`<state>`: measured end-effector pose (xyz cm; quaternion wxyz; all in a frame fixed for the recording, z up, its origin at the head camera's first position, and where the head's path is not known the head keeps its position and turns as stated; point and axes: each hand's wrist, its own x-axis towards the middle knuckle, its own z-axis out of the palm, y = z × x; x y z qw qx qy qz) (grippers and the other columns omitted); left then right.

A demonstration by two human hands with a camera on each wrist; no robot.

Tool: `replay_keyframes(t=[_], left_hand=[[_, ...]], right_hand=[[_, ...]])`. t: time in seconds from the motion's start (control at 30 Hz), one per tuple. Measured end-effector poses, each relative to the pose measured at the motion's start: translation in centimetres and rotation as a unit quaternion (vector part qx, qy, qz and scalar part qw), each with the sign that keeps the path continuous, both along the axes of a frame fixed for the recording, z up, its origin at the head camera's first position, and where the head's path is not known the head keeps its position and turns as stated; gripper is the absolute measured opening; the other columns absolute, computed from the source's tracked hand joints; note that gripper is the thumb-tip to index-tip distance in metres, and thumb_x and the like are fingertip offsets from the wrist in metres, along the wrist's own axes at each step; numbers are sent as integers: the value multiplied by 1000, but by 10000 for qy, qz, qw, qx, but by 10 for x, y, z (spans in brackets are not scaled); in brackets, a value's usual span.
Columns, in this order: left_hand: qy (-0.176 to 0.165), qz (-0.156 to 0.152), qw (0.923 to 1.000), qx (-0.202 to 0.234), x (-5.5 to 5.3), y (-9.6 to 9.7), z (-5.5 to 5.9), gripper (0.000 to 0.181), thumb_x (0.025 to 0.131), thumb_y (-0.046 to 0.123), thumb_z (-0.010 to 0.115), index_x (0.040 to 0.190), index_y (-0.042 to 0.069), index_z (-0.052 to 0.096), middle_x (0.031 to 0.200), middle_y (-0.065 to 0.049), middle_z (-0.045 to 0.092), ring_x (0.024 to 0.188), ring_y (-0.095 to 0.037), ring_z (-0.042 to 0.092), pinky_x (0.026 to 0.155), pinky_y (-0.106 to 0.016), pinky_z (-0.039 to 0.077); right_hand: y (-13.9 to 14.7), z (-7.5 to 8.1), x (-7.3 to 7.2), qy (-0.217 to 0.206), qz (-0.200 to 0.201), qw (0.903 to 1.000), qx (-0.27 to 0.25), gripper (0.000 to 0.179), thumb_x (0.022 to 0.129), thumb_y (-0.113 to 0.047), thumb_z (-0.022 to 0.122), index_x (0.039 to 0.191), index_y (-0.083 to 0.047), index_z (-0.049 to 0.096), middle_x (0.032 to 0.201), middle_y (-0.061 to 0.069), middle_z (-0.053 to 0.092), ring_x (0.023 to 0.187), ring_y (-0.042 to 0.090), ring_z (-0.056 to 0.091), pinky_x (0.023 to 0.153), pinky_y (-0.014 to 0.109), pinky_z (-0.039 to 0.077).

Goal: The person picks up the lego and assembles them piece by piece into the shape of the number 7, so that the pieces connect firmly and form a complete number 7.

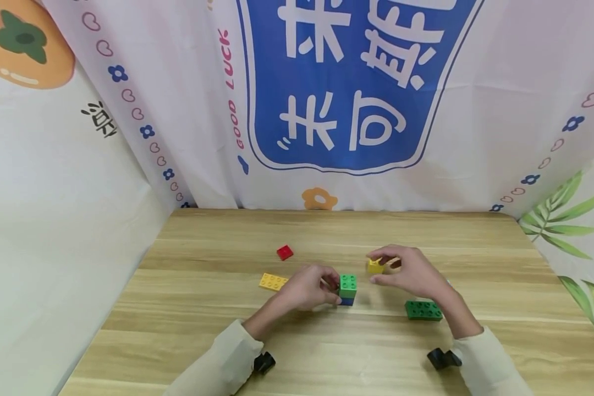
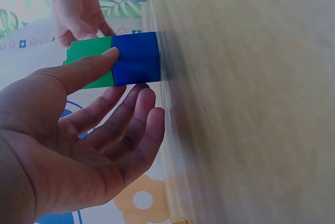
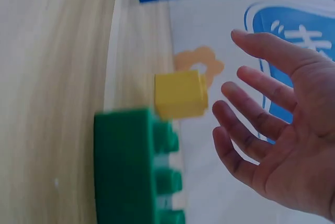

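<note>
A light green brick sits on top of a blue brick, forming a small upright stack on the table. My left hand grips this stack from the left; in the left wrist view the thumb lies across the seam between the two bricks. Over a small yellow brick hovers my right hand, its fingers spread and relaxed around it in the head view. The right wrist view shows the yellow brick apart from the fingertips, with nothing in the palm.
A dark green brick lies below the right hand, near the right wrist. Left of the stack, a long yellow brick is partly covered by the left hand. Farther back lies a flat red piece. A printed cloth hangs behind the table.
</note>
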<state>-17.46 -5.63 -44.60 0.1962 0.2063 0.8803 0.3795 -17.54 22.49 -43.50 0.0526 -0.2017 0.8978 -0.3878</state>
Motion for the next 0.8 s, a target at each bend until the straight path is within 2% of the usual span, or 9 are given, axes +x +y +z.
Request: replay_keyframes(t=[0.2,0.4,0.63,0.8], left_hand=[[-60,17,10000,-24,2,-1,-1,27,87,13,91,110,14,77,104,0,77,90,-8,70,85,-27,61],[-96,22,10000,-9,3,-1,0,27,87,12,91,110,13,77,105,-2,78,91,-9,71,86,-28,62],[-60,32,10000,3,4,-1,2,28,86,11,91,110,12,77,105,-3,77,93,-12,72,87,-32,63],[-62,29,10000,44,3,0,2,28,87,12,91,111,12,77,107,-4,78,93,-11,72,87,-30,63]], right_hand=[[18,-11,-14,-217,-328,9992,-22,53,92,-23,86,138,-3,70,138,19,71,124,39,66,99,53,62],[22,-18,-26,-351,-186,9992,5,57,92,-23,87,140,0,67,140,23,69,126,42,66,103,59,60],[20,-21,-34,-596,-59,9981,137,58,92,-22,87,141,0,66,140,23,69,125,41,67,104,54,61],[17,-21,-38,-616,-73,9974,371,52,92,-22,86,138,-2,69,137,21,71,123,39,69,105,56,59]])
